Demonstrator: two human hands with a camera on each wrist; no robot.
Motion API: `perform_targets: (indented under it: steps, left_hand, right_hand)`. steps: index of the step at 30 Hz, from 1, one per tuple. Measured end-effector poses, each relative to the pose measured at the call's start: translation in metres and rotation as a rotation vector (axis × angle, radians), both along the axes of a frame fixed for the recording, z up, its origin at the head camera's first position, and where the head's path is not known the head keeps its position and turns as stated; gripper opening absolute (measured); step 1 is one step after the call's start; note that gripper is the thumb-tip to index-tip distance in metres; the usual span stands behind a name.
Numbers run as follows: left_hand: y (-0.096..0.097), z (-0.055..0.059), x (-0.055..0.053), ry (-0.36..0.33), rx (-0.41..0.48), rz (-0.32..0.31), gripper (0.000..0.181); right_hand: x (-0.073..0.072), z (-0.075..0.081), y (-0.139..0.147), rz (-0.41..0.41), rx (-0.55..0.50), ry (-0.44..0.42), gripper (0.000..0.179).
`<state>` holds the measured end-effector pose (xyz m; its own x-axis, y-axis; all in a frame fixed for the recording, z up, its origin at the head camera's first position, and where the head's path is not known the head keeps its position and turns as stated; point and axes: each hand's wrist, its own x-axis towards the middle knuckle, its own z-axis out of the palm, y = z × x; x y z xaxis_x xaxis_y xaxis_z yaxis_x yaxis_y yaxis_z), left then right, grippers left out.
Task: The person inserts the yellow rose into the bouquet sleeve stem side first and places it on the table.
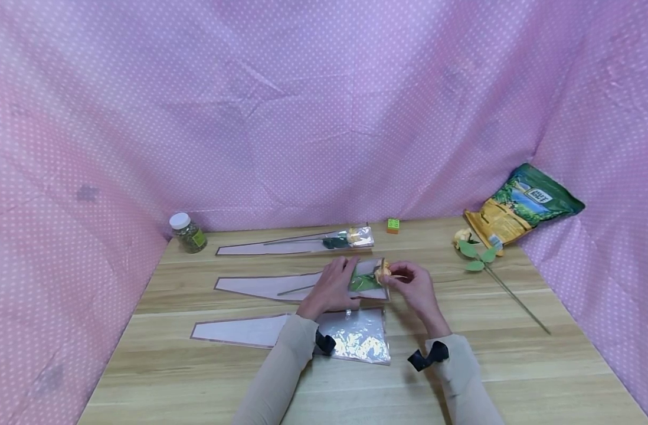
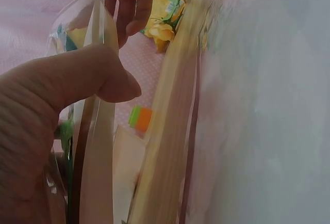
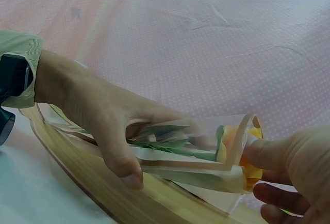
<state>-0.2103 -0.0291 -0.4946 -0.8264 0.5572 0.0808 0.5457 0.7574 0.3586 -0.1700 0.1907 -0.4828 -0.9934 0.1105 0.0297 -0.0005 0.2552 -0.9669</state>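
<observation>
In the head view a clear flower sleeve (image 1: 265, 285) with a brown border lies mid-table, a yellow rose (image 1: 382, 272) inside it. My left hand (image 1: 336, 283) grips this sleeve from above. Seen from the right wrist, the left thumb (image 3: 122, 164) is on the near side and the fingers reach the far side, around the green leaves (image 3: 170, 146). At the sleeve's wide mouth, my right hand (image 1: 413, 288) pinches the yellow bloom (image 3: 251, 174) between thumb and fingers. The bloom's head sits right at the rim. In the left wrist view the sleeve mouth (image 2: 98, 15) bulges open.
Nearer me lies another sleeve (image 1: 239, 330); behind is one holding a rose (image 1: 350, 236). A loose yellow rose (image 1: 510, 292) lies at right beside a green-and-yellow bag (image 1: 526, 203). A white-lidded jar (image 1: 190, 235) stands back left, a toy brick (image 1: 393, 225) at the back edge.
</observation>
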Motion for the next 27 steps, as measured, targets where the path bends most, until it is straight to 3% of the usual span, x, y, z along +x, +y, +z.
perform_targets:
  steps: [10,14,18,27]
  left_hand:
    - [0.001,-0.002,-0.001,0.013,0.021,0.003,0.102]
    - [0.001,-0.002,-0.002,0.015,0.024,0.011,0.102]
    - [0.001,-0.003,-0.002,0.023,0.012,0.015,0.102]
    - [0.000,-0.005,-0.004,0.027,0.001,0.028,0.103]
  right_hand:
    - [0.000,-0.005,-0.002,0.072,0.093,0.080,0.024]
    - [0.000,-0.010,-0.003,0.103,0.094,0.049,0.042]
    - [0.000,-0.012,-0.005,0.130,0.025,-0.013,0.058]
    - [0.000,-0.011,-0.011,0.195,-0.001,-0.069,0.067]
